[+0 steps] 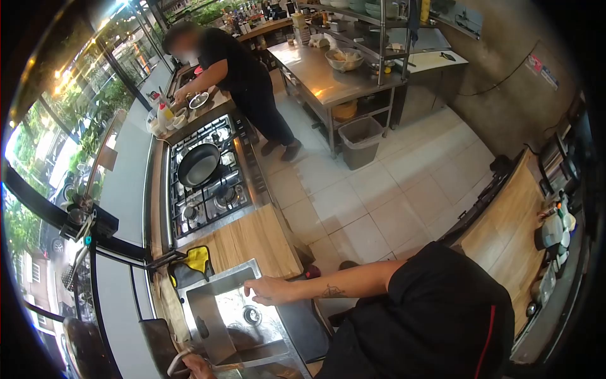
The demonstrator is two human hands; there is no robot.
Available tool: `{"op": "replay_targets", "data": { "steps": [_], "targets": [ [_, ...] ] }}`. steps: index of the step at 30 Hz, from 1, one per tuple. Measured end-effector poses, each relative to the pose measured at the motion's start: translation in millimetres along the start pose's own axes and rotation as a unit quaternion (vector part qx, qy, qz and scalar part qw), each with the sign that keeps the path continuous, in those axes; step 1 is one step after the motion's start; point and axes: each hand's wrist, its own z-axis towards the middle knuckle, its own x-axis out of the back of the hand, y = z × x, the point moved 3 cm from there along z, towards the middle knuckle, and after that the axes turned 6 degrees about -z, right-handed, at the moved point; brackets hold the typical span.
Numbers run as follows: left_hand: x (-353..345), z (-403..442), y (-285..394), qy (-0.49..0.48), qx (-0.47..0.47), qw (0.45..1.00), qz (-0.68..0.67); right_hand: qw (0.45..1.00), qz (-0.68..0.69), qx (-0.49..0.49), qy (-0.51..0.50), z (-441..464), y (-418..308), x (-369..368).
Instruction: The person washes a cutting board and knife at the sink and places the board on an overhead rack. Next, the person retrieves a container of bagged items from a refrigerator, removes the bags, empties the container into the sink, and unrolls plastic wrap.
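Observation:
My right hand (269, 290) hangs over the near side of the metal sink (211, 303), close to the round drain (252, 315). Its fingers are loosely bent, and nothing shows between them. At the bottom edge, my left hand (199, 366) is beside a curved pale tube (178, 361) that looks like a faucet; its fingers are mostly hidden, so its grip is unclear. A yellow and grey cloth (197, 260) lies by the sink's upper corner.
Beyond the wooden counter (252, 243) is a gas stove (237, 183) with a black pan (199, 165). Another person (243, 72) leans over the counter past it. A steel table (322, 76) with a bowl (344, 59) and a grey bin (361, 142) stand across the floor.

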Motion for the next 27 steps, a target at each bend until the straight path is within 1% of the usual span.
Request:
{"op": "replay_targets", "data": {
  "steps": [4,6,7,8,9,11,12,13,14,15,16,17,18,19,20,21,22,23,24,25,26,27],
  "targets": [
    [9.8,-55.7,29.0,0.02,0.13,0.991,0.018,0.999,0.029,0.027,0.001,3.9,13.1,32.0],
    [9.2,-88.1,42.7,0.015,0.18,0.983,0.019,0.984,-0.008,0.104,0.143,3.1,34.1,58.4],
    [5.6,-98.3,53.0,0.009,0.196,0.98,0.016,0.984,-0.001,0.105,0.143,-0.8,43.9,77.3],
    [-1.3,-105.0,67.7,0.006,0.205,0.979,0.006,0.984,-0.021,0.084,0.159,-9.8,59.6,109.6],
    [-13.8,-105.8,101.3,0.027,0.208,0.978,0.003,0.982,-0.045,0.059,0.175,-24.4,77.4,144.7],
    [-51.7,-89.8,203.6,0.056,0.183,0.981,-0.012,0.954,-0.116,0.011,0.276,-65.2,123.2,210.2],
    [-71.4,-82.5,252.1,0.065,0.169,0.983,-0.024,0.935,-0.172,-0.067,0.302,-96.1,153.1,242.6],
    [-90.9,-74.5,299.0,0.068,0.156,0.985,-0.042,0.924,-0.184,-0.133,0.307,-134.3,206.2,265.3],
    [-111.4,-65.2,346.2,0.068,0.141,0.986,-0.064,0.88,-0.288,-0.253,0.282,-180.0,225.6,299.4],
    [-130.4,-58.2,391.1,0.062,0.131,0.985,-0.089,0.853,-0.351,-0.292,0.252,-248.5,348.2,292.5],
    [-146.6,-50.9,433.3,0.057,0.126,0.983,-0.118,0.828,-0.287,-0.473,0.093,-307.7,370.5,318.0],
    [-161.7,-42.0,472.5,0.048,0.125,0.98,-0.146,0.785,-0.24,-0.571,0.018,-356.5,389.6,343.3],
    [-178.8,-31.7,509.6,0.033,0.124,0.976,-0.177,0.731,-0.286,-0.616,0.06,-396.4,389.1,372.0],
    [-196.4,-19.5,542.8,0.006,0.122,0.971,-0.207,0.726,-0.361,-0.58,0.076,-437.8,379.7,391.1],
    [-215.8,-7.1,575.0,-0.021,0.122,0.964,-0.236,0.704,-0.354,-0.611,0.076,-466.1,382.9,410.6],
    [-232.9,11.1,609.3,-0.055,0.072,0.968,-0.235,0.681,-0.345,-0.642,0.076,-497.6,386.4,424.8],
    [-257.4,31.3,643.7,-0.087,-0.047,0.975,-0.199,0.677,-0.346,-0.645,0.078,-525.9,397.0,437.5],
    [-292.0,47.5,668.7,-0.116,-0.166,0.966,-0.159,0.683,-0.28,-0.671,0.076,-553.6,417.3,442.7],
    [-337.9,59.2,679.4,-0.17,-0.16,0.959,-0.159,0.685,-0.211,-0.693,0.073,-575.8,438.1,438.5],
    [-380.3,70.0,689.2,-0.226,-0.152,0.949,-0.158,0.683,-0.206,-0.697,0.073,-594.9,459.6,426.6],
    [-408.0,87.5,715.9,-0.296,-0.09,0.927,-0.214,0.69,-0.101,-0.693,0.184,-607.6,475.9,417.9],
    [-438.7,105.8,745.3,-0.362,-0.026,0.892,-0.268,0.68,0.003,-0.672,0.293,-618.5,496.5,418.4]
  ]
}}
